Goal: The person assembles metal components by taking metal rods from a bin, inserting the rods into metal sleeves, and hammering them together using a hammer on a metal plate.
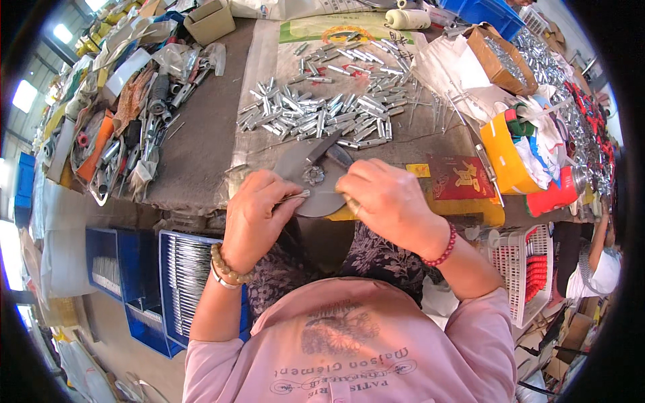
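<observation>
In front of me a grey round metal disc (324,205) lies at the table's front edge. On it sits a small flower-shaped metal part (314,176). My left hand (259,211) is closed at the disc's left side, pinching a thin pale metal piece (295,196). At the right side my right hand (390,201) is closed too, its thumb and forefinger together; what they hold is too small to make out. A dark flat tool (324,146) and a dark grip-like piece (339,157) lie just beyond the disc. Many short silvery metal tubes (322,114) are heaped farther back.
Tools and bags (131,121) crowd the table's left. To the right stand a yellow container (507,158) with gloves and a cardboard box (500,60) of metal parts. Long thin rods (480,144) lie nearby. Blue crates (164,295) and a white basket (500,258) stand below.
</observation>
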`<act>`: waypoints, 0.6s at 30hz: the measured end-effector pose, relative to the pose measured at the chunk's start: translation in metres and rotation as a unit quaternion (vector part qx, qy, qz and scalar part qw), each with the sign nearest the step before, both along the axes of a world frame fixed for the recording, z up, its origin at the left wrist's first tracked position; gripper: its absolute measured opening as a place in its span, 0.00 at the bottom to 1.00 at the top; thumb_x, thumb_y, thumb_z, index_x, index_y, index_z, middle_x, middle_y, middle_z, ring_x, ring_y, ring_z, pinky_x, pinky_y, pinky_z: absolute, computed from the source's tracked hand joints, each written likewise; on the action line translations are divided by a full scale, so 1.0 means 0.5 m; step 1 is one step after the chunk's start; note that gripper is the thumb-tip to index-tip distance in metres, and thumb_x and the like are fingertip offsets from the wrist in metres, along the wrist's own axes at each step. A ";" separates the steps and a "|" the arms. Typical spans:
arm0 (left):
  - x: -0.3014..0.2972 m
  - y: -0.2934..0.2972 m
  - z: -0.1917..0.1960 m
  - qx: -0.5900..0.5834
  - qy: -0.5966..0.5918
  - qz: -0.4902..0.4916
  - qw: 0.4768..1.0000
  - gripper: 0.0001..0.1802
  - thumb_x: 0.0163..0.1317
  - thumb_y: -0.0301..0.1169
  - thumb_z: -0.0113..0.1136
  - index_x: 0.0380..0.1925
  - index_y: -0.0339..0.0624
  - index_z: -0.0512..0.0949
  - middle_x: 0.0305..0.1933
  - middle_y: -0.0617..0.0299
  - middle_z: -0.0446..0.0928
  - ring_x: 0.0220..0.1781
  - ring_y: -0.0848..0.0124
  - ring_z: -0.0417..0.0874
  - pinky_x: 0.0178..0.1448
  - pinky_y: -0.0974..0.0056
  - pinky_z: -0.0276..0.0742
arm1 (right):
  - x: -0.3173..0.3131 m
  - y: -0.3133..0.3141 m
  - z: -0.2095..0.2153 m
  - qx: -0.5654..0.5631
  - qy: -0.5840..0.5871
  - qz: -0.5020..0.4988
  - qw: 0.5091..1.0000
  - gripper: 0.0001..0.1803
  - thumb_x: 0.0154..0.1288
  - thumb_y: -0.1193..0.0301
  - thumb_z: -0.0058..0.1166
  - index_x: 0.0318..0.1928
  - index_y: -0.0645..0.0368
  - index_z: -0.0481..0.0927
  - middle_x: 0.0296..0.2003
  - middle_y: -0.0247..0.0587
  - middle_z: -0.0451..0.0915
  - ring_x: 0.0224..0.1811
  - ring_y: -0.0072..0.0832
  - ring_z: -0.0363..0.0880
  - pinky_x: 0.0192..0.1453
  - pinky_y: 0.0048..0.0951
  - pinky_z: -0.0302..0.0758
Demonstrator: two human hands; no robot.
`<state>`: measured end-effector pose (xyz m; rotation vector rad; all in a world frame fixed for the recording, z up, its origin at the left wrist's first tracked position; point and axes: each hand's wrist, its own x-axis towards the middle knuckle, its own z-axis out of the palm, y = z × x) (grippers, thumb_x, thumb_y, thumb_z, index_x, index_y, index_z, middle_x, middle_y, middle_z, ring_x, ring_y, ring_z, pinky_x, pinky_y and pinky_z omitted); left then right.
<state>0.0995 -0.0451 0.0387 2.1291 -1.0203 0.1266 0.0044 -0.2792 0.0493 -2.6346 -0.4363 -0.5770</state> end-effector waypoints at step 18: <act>-0.009 0.016 -0.023 -0.020 0.018 0.038 0.999 0.09 0.57 0.25 0.75 0.39 0.42 0.89 0.38 0.59 0.81 0.42 0.57 0.84 0.44 0.57 0.80 | 0.028 0.037 -0.024 0.006 -0.024 0.005 1.000 0.07 0.56 0.77 0.63 0.35 0.58 0.79 0.37 0.41 0.75 0.42 0.41 0.83 0.43 0.40 0.83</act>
